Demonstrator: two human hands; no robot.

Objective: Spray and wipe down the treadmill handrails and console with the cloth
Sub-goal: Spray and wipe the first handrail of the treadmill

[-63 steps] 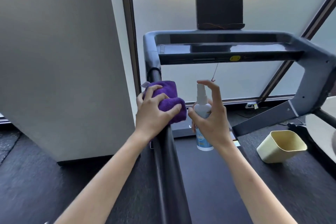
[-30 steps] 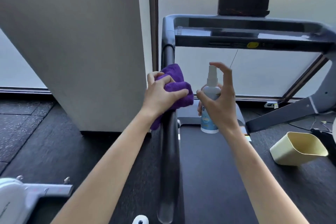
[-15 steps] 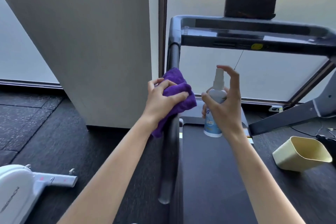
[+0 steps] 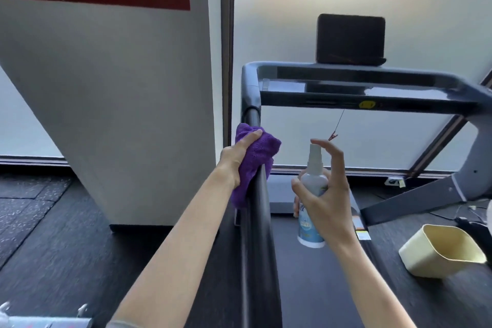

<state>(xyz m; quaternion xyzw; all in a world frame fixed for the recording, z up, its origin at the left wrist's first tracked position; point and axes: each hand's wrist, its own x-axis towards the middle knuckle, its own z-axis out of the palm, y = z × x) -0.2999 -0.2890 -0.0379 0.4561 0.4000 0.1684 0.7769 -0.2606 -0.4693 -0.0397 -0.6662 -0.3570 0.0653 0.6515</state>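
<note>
At the bottom left edge lies part of a white machine on the dark rubber floor. The long black left handrail runs away from the viewer. The left hand grips a crumpled purple microfibre cloth around this rail, fingers curled over it. Just right, the right hand holds an upright white plastic spray bottle, thumb and fingers wrapped round its body, forefinger arched above the nozzle. A pale yellow plastic bin sits on the floor to the right. Farther off, the dark glossy treadmill console spans the frame, carrying a black rectangular screen, before frosted glass.
</note>
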